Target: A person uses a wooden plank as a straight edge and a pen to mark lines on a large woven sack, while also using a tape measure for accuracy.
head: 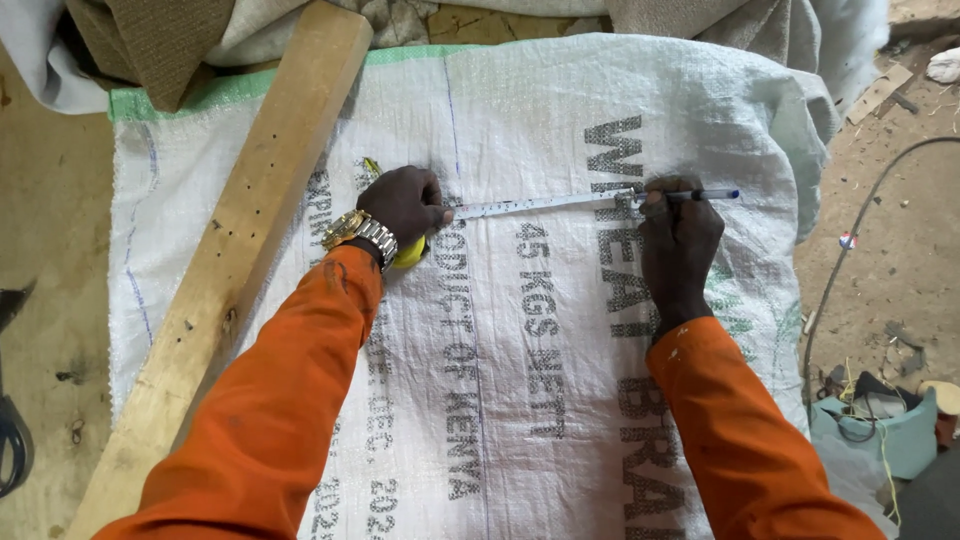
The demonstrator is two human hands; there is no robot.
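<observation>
Clamped under the left hand (405, 203) is a yellow tape case (408, 252), pressed flat on the white sack (520, 330). Its blade (540, 204) is stretched rightward across the sack to the right hand (678, 245), whose fingers are closed on a blue pen (700, 195) lying right along the blade's far end. A plank (250, 240) is laid slanting over the sack's left edge, and a cable (850, 250) is seen on the dirt floor at right.

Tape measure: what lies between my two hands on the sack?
In the head view, only the drawn-out tape blade spans from the left hand to the right hand, lying on the white woven sack.
</observation>
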